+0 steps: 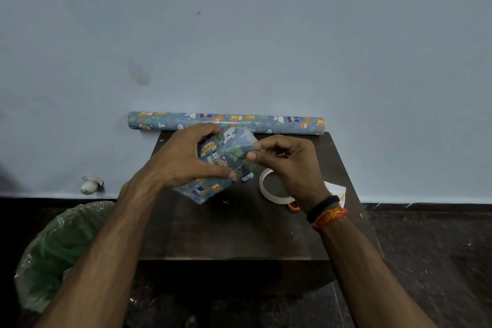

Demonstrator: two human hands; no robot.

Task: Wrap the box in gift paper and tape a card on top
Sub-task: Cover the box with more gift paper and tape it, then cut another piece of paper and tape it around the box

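Observation:
A small box [217, 158] covered in blue animal-print gift paper is lifted above the dark table [231, 231], tilted on its side. My left hand [183, 157] grips it from the left, thumb under and fingers over the top. My right hand [290, 162] pinches a paper flap at the box's right end. A loose tail of the paper [198, 190] hangs down to the tabletop. The white card [336, 192] lies at the table's right edge, partly hidden by my right wrist.
A roll of the same gift paper [226, 122] lies along the wall behind the table. A tape ring [271, 186] and orange-handled scissors [292, 206] sit under my right hand. A green plastic bag [56, 250] stands on the floor at the left.

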